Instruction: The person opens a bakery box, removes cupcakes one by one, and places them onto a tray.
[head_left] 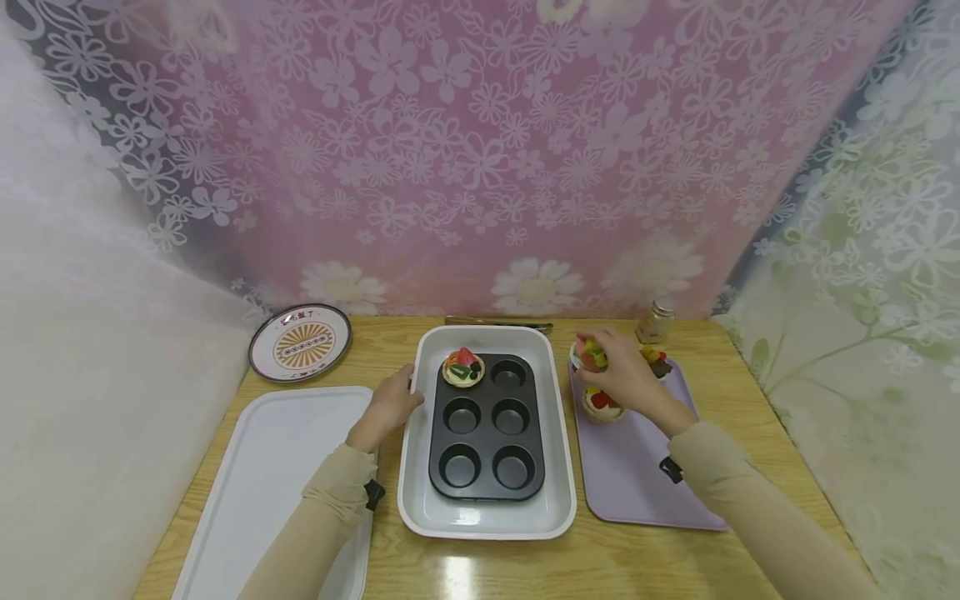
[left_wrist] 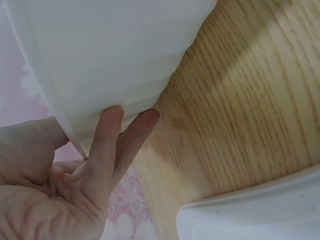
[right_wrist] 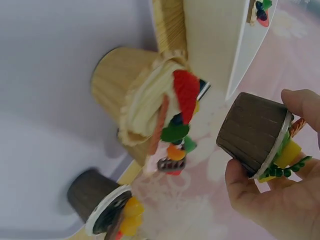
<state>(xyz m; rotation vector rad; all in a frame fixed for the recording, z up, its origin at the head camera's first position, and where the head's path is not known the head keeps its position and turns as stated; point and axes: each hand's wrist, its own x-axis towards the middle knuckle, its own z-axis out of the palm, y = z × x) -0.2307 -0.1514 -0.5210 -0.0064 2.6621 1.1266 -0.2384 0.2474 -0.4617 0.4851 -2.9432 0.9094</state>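
Observation:
My right hand (head_left: 626,371) pinches a fruit-topped cupcake (right_wrist: 255,132) in a dark brown cup, held tilted above the far end of the lilac tray (head_left: 637,483). Below it stand a tan-cupped cupcake (right_wrist: 120,82) with cream and strawberry, partly hiding another with pink topping, and a second brown-cupped one (right_wrist: 92,192). My left hand (head_left: 386,408) grips the left rim of a deep white tray (head_left: 487,525), two fingers against its outer wall. Inside lies a black muffin pan (head_left: 486,429); a fruit-topped cupcake (head_left: 463,372) fills its far-left well.
A flat white tray (head_left: 292,467) lies at the left, with a patterned plate (head_left: 300,343) behind it. At the back edge are metal tongs (head_left: 498,322) and, further right, a small glass jar (head_left: 656,322). Floral curtains enclose the wooden table.

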